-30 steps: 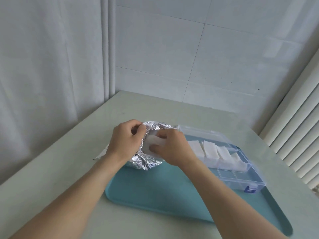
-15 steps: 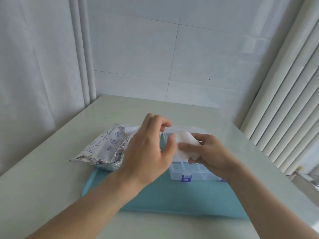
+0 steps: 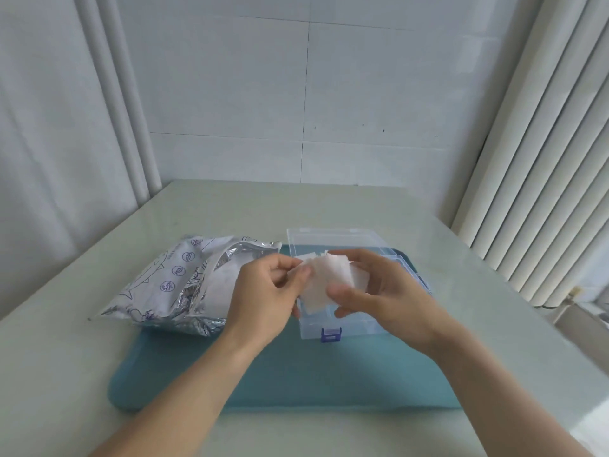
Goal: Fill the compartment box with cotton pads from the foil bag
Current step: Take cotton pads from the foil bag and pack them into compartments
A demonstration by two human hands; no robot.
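So the person's got both hands up over the clear plastic compartment box (image 3: 346, 319) with the little blue latch (image 3: 331, 334) on its near wall, and that box is the thing to orient by here. The right hand (image 3: 385, 298) holds a small stack of white square cotton pads (image 3: 324, 282) just above the box's left half, thumb curled over the near edge of the stack and the other fingers wrapped round behind it, so it's a proper grip and not just a touch. The left hand (image 3: 263, 291) comes in from the left of the box with its fingers curled, and its fingertips meet the left edge of the same stack, looks like a pinch on the outermost pad, though how many pads it has hold of is hard to tell. The box lid stands open at the far side, and most of the compartments are hidden behind the hands, so what's inside them can't really be made out. Just left of the box lies the crinkled silver foil bag (image 3: 174, 285) with blue printed icons, mouth open toward the box and a bit of white showing inside. The box sits on a flat teal tray (image 3: 296, 374), with the bag partly on it and partly hanging off its left edge onto the pale table (image 3: 66, 374).
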